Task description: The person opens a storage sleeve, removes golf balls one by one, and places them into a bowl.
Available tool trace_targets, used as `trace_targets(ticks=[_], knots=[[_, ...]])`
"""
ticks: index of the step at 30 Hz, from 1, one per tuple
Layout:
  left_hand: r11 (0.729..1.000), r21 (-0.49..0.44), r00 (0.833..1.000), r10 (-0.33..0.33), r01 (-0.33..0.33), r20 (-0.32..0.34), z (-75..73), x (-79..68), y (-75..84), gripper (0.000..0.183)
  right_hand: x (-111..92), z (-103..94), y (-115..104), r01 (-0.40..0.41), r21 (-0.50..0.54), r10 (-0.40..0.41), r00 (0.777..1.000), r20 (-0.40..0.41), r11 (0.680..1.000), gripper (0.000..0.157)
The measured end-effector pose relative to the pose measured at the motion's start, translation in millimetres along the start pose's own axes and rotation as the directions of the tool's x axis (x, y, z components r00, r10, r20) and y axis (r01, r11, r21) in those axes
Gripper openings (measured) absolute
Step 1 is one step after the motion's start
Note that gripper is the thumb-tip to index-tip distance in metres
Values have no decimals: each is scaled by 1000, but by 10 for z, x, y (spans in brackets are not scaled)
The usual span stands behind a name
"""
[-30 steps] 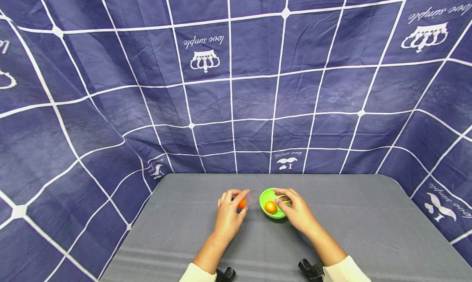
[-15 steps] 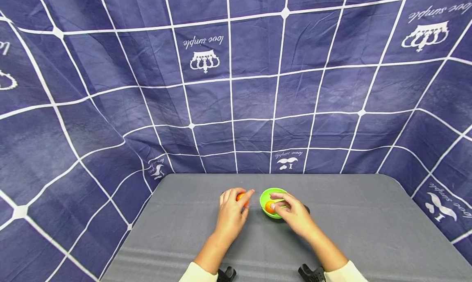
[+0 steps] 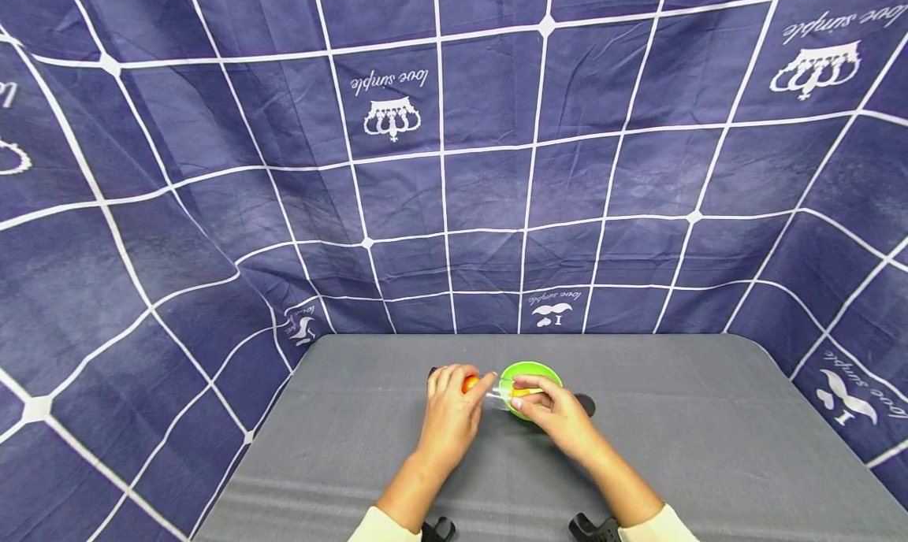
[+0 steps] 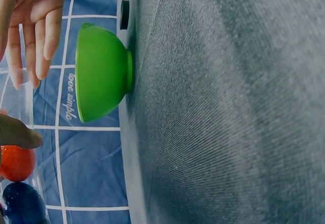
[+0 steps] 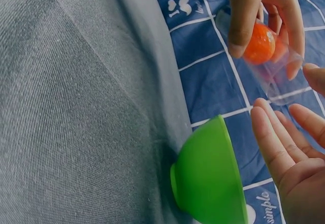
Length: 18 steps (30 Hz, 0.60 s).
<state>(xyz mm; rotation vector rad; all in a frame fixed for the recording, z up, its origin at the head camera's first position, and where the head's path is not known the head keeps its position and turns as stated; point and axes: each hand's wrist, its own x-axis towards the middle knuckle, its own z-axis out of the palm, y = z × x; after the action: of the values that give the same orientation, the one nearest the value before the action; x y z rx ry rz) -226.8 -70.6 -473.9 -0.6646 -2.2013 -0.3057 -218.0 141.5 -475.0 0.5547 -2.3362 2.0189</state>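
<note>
My left hand (image 3: 450,416) grips a clear plastic tube (image 5: 284,84), held roughly level above the table. Inside the tube are an orange ball (image 5: 260,43) and a dark blue ball (image 4: 24,203). Its mouth points toward my right hand (image 3: 563,424), whose fingers are extended beside it; whether they touch the tube I cannot tell. Below the right hand stands a green bowl (image 3: 532,367), upright on the table. Part of another orange ball (image 3: 521,392) shows behind the right fingers; in the head view a second ago it lay in the bowl.
A round black disc (image 3: 585,405), like a lid, lies on the table right of the bowl. The grey cloth-covered table (image 3: 681,447) has a blue checked curtain (image 3: 482,187) along its back and sides.
My left hand has shifted slightly right, bringing the tube's mouth to the bowl's left rim. My right hand has moved left over the bowl, covering more of it and uncovering the black disc.
</note>
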Motion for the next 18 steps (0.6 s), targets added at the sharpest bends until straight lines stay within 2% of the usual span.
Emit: trace_targets(ticks=[10, 18], knots=[[1000, 25, 1000, 17, -17, -12, 32, -30, 15, 62, 2, 37, 24, 1, 33, -3, 999, 46, 999, 44], [998, 52, 999, 35, -35, 3, 9, -22, 20, 69, -7, 43, 22, -2, 65, -1, 999, 49, 998, 45]])
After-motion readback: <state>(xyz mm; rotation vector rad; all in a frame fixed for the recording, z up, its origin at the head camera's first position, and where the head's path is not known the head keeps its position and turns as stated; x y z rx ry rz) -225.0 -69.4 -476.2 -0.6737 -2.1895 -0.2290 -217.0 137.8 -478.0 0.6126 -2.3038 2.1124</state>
